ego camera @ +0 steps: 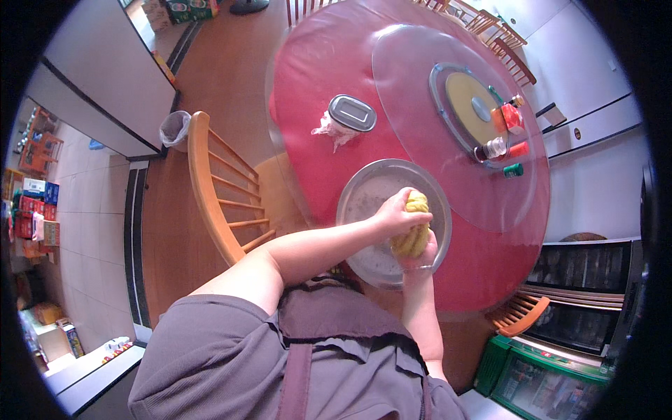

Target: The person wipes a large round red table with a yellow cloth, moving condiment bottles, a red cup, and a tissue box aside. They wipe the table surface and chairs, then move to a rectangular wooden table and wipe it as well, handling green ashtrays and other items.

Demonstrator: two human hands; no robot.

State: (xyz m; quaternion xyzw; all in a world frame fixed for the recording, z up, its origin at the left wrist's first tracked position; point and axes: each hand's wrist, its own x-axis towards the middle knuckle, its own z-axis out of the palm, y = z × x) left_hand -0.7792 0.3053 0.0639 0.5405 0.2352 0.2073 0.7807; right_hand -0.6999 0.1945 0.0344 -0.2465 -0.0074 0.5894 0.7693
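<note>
Both my hands are over a wide, round metal basin (366,215) at the near edge of the table. My left hand (397,215) grips the upper part of a ridged, yellow-green bundle (410,242), thumb and fingers wrapped around it. My right hand (428,253) cups its lower end from below and from the right, with a thin bracelet at the wrist. Folds or strands run along the bundle; its exact material cannot be made out. The basin's inside looks greyish with pale specks, and my arms and hands hide part of it.
A grey-lidded container (353,112) sits on crumpled clear plastic (334,131) on the red-covered round table (325,63). Bottles and a red packet (512,118) stand by the turntable (462,105). A wooden chair (202,184) is at the left; another chair (525,315) is at the right.
</note>
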